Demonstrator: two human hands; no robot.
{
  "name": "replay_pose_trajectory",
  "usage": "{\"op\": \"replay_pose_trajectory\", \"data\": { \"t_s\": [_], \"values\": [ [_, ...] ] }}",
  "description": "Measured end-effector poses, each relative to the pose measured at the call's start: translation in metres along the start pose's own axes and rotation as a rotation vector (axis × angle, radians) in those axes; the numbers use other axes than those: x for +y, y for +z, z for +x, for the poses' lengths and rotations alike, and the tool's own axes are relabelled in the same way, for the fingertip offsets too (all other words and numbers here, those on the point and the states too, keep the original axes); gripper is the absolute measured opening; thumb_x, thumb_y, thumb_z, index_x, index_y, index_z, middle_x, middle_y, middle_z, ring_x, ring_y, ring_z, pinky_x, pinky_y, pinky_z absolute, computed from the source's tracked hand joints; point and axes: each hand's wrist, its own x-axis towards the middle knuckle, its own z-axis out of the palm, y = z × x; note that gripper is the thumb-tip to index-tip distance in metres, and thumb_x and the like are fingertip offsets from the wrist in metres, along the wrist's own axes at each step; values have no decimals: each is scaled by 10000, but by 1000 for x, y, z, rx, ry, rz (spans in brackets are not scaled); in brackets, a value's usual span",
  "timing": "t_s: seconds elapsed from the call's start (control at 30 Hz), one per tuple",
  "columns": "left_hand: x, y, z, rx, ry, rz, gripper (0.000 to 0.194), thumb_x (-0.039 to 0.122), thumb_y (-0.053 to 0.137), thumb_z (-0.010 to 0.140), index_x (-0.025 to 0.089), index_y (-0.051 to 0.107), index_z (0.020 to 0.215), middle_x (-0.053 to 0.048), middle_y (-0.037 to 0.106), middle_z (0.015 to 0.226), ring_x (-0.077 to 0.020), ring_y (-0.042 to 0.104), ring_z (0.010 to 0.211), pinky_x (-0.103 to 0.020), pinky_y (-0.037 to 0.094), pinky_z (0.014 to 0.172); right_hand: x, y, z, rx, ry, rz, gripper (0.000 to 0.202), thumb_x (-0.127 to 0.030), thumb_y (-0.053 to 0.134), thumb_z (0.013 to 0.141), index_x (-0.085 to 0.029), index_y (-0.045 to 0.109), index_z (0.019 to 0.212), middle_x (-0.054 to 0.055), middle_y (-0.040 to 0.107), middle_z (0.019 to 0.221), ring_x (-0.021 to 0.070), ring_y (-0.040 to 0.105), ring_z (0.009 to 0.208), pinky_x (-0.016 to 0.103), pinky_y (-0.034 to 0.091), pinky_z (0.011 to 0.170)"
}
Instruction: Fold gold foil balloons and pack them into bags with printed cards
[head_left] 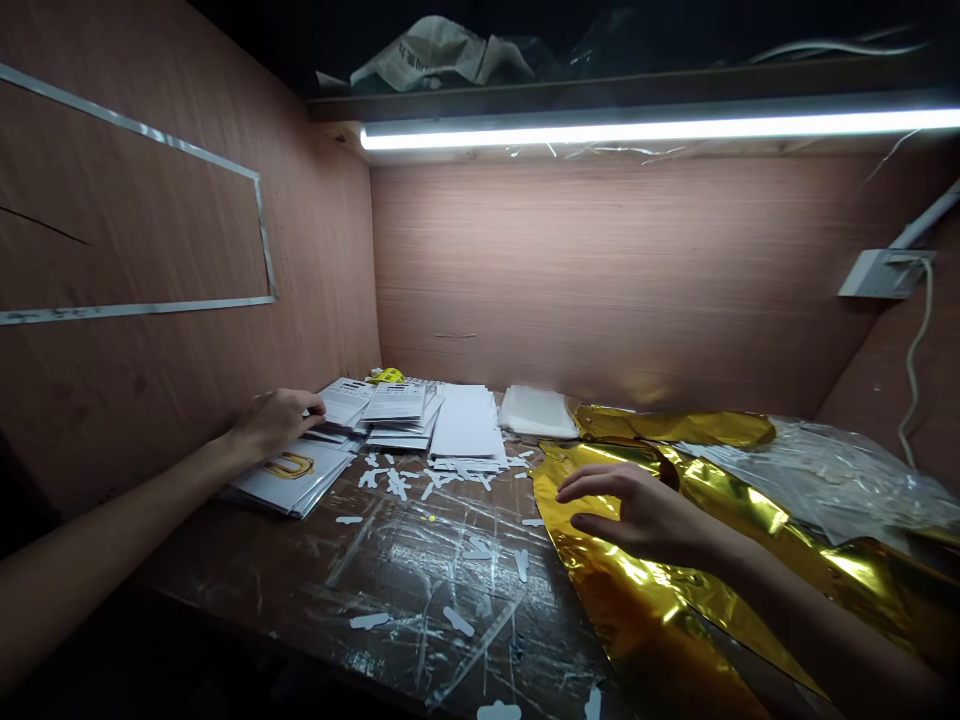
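At far left we note the left hand (274, 420), fingers curled at the far edge of the front packs (311, 482); we cannot tell whether it grips one. A gold loop (289, 470) shows on the top pack. We judge the step to be setting down or lifting a pack; the next move calls for a light touch, lest slick sleeves slide. Rightward: rear packs (395, 403), paper scraps (397, 486), white cards (466, 420), pale sleeves (536, 411). Right hand (634, 505): open, seemingly empty, over gold foil (630, 605).
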Motion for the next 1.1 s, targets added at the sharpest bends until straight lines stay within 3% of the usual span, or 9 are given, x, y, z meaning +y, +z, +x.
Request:
{"op": "replay_pose_trajectory", "data": {
  "t_s": [0.13,0.23,0.33,0.43,0.53,0.67,0.87,1.0,1.1],
  "values": [
    [42,-1,6,56,69,-86,275,418,573,904,222,757,963,-49,765,907,-233,672,784,-304,422,683,-8,-17,-3,-88,-70,526,296,-449,754,831,-285,791,1075,71,754,1140,305,623,1220,495,432,1078],
    [104,-4,0,55,244,-217,255,417,593,916,225,758,944,-11,759,870,-163,666,727,-270,467,719,-8,-16,-2,-62,-127,1118,320,-570,656,861,-317,808,985,47,778,902,298,688,1088,490,489,1005],
    [178,-10,-11,76,492,-533,188,309,628,910,176,751,959,-38,757,834,-157,671,689,-279,502,687,-9,-2,2,-124,-26,1126,278,-474,707,849,-254,817,979,68,777,893,247,714,932,395,536,888],
    [238,-15,-18,-85,629,-806,349,275,679,873,153,695,1199,-99,766,1075,-193,724,861,-287,559,719,-10,14,7,-219,9,1062,317,-396,750,812,-155,817,1006,125,771,966,220,700,864,338,533,821],
    [274,-14,-12,-397,710,-1048,488,174,646,836,160,634,1324,-115,744,1161,-209,729,952,-281,580,745,-9,23,7,-221,-68,1178,360,-401,699,837,-116,814,1023,154,765,951,231,693,835,343,537,783],
    [290,1,6,-731,665,-1382,498,68,529,757,160,699,1216,-79,761,1034,-178,730,831,-268,576,718,-7,22,5,-148,-70,1122,302,-351,713,834,-119,820,994,160,759,1012,236,692,881,331,534,778],
    [278,21,9,-874,485,-1489,420,103,480,739,132,724,1080,-92,780,885,-143,699,560,-187,458,465,13,6,6,166,6,912,235,-340,765,802,-171,822,955,116,769,941,216,689,849,370,512,853],
    [271,18,7,-732,550,-1284,378,78,465,667,123,779,874,-84,788,851,-175,734,692,-202,506,516,20,-13,5,254,165,673,251,-410,763,798,-187,810,903,91,771,888,224,690,882,360,502,837],
    [273,18,12,-461,639,-1048,387,78,452,734,144,782,926,-59,794,831,-170,743,779,-234,556,659,10,-18,1,16,306,272,326,-503,711,842,-192,802,882,80,752,807,205,667,740,335,482,684]
  ]
}}
